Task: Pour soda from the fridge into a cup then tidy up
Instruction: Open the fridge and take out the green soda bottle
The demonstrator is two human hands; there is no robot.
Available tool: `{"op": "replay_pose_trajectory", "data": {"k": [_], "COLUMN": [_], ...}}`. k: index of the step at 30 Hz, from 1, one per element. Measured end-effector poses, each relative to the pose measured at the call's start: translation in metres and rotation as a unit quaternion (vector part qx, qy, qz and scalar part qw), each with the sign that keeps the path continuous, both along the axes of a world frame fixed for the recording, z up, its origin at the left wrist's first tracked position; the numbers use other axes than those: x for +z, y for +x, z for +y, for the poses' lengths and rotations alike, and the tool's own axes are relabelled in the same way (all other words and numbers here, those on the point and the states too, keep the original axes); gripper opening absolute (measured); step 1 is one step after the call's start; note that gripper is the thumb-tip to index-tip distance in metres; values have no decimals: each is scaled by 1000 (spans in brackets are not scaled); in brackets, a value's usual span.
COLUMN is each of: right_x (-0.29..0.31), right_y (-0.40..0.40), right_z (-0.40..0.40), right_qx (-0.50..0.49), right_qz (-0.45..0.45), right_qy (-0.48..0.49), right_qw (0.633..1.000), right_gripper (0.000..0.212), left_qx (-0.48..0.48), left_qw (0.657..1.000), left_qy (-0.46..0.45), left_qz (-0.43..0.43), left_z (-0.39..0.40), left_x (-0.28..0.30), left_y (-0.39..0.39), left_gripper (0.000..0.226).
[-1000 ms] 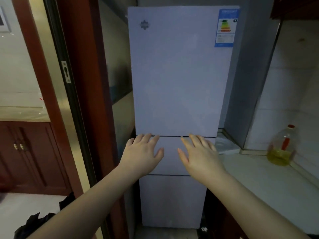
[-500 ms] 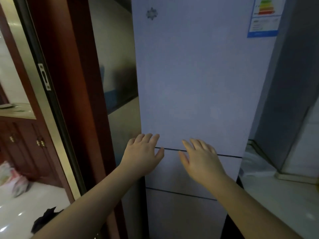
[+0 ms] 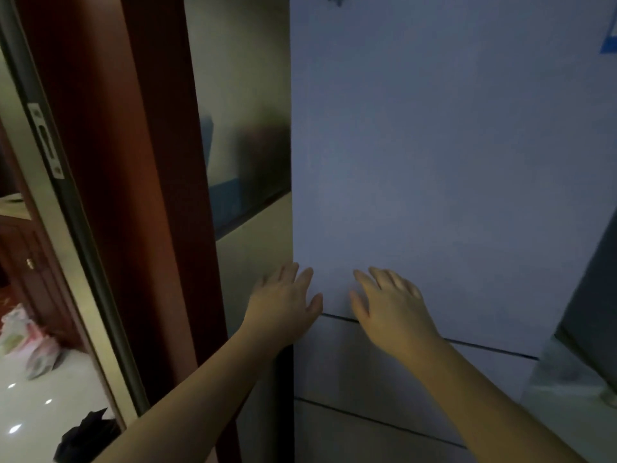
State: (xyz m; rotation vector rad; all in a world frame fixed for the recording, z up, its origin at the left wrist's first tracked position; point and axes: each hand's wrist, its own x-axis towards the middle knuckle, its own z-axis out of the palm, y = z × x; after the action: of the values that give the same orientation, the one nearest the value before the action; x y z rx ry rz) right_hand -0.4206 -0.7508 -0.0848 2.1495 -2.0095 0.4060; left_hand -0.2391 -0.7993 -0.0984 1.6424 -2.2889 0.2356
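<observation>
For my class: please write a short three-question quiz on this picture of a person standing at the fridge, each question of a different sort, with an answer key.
1. True or false: the upper fridge door is open.
2. Multiple choice: the left hand is nearest which part of the fridge? A) its left edge B) its right edge C) its top
3. Short answer: what is the right hand holding?

Key
1. False: the door is closed, with only thin seams between the door panels.
2. A
3. Nothing: its fingers are spread in front of the door, over the seam below the upper door.
</observation>
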Motion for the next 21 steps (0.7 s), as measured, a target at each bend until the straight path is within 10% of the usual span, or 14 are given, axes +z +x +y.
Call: {"op": "replay_pose_trajectory", "data": {"k": [13, 21], "right_x": [12, 23], "right_y": [22, 31], "right_z": [-110, -144], "right_qx": [32, 63], "right_qz": [14, 55], "right_qy": [-5, -62], "right_qw": [999, 995], "right_gripper": [51, 54], "left_qx": [16, 16], "left_qw": [998, 913], "left_qy": [-40, 75], "left_qz": [39, 400], "left_z": [-89, -153], "left_x": [-36, -75], "left_y": [-6, -18], "left_gripper": [61, 90]}}
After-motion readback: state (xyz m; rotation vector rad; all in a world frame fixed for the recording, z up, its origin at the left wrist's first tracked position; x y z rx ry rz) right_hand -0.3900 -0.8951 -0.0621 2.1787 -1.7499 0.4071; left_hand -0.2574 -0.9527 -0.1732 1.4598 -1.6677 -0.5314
